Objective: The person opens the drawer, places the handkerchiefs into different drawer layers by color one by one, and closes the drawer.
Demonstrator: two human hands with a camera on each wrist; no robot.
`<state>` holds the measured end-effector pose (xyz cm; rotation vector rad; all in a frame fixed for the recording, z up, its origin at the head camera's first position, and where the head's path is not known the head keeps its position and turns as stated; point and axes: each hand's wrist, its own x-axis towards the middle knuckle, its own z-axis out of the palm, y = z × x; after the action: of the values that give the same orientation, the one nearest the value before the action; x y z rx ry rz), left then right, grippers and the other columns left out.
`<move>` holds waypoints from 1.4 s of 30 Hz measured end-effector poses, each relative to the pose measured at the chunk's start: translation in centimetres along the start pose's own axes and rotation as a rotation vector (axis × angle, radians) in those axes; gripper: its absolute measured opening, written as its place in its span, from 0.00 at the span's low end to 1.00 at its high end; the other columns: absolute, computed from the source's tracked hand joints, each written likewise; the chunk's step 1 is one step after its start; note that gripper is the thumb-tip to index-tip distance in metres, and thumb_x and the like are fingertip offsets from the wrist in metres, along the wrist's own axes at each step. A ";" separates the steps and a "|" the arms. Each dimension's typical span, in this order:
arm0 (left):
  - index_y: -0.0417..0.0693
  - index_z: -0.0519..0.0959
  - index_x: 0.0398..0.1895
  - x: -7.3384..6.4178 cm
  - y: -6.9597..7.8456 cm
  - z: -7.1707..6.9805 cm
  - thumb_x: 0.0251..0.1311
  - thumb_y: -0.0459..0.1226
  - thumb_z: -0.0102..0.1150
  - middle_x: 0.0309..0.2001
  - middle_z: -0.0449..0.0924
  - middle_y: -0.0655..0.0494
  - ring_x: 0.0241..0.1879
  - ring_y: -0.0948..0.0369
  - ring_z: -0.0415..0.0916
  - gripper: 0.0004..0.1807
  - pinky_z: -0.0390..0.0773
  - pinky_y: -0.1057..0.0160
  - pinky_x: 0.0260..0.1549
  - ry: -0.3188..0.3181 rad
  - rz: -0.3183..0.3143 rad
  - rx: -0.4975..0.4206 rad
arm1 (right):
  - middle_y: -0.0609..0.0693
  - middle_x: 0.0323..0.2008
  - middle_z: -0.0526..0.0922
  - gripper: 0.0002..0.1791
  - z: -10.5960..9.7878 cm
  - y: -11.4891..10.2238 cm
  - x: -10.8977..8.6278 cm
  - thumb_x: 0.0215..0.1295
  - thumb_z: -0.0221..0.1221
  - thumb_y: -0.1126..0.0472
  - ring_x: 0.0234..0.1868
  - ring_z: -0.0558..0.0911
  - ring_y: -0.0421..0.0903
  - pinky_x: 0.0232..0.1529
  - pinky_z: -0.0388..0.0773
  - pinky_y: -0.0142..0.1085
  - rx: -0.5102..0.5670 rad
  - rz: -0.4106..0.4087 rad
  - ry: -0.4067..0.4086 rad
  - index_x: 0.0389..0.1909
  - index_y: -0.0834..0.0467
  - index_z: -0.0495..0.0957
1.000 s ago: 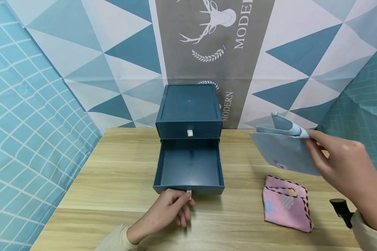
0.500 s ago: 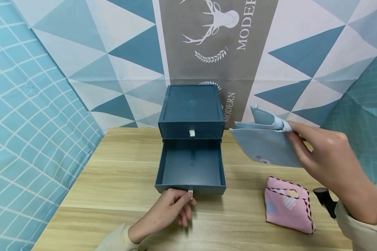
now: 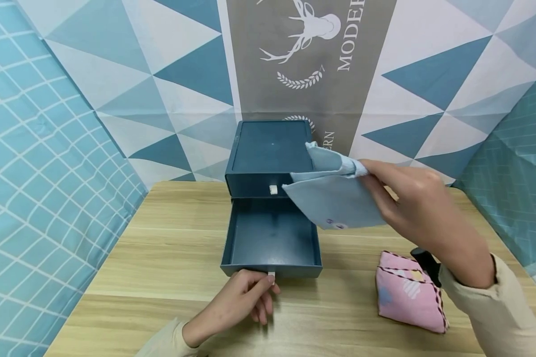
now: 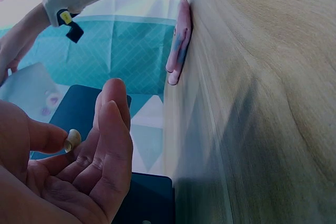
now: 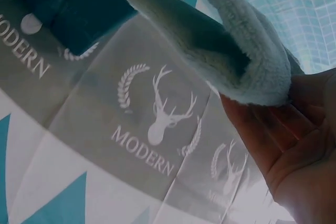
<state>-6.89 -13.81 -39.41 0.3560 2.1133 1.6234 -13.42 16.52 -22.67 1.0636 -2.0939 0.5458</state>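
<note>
"What's on your feeds?"

"I have 2 hands. The left hand (image 3: 245,297) pinches the white tab (image 3: 271,278) of the lower drawer (image 3: 272,245), and in the left wrist view I see the thumb tip right against it. The right hand (image 3: 422,208) pinches a folded light-blue cloth (image 3: 339,201) at its gathered end."

"Where's that cloth, exactly?"

"Up in the air over the bench (image 3: 161,248). From the head camera it overlaps the right side of the dark-blue cabinet (image 3: 272,144) and the drawer's back right corner; I can't tell if it touches either. Its layers gape to the left, and there's a small purple print near the lower edge. My right wrist feed shows it fluffy."

"And the cabinet?"

"It shows 2 drawers. The lower is pulled out, its floor in my sight; the upper drawer (image 3: 250,185) is closed."

"What else have you got?"

"A pink cloth (image 3: 404,310) lies folded on the bench to the right, with dark twisted edging. Behind everything I see a patterned hanging (image 3: 263,94) with a white deer's head."
</note>
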 end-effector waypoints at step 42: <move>0.36 0.82 0.39 0.2 -0.1 -0.3 0.78 0.47 0.43 0.23 0.84 0.50 0.18 0.57 0.82 0.24 0.82 0.61 0.18 -0.035 0.045 0.023 | 0.48 0.34 0.88 0.10 12.6 -5.7 -0.9 0.65 0.62 0.63 0.29 0.84 0.41 0.26 0.80 0.30 -0.167 -0.337 -0.476 0.45 0.59 0.83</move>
<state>-7.22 -13.99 -39.44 0.4394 2.1141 1.6069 -13.47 5.70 -31.33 1.5156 -2.2322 -0.0581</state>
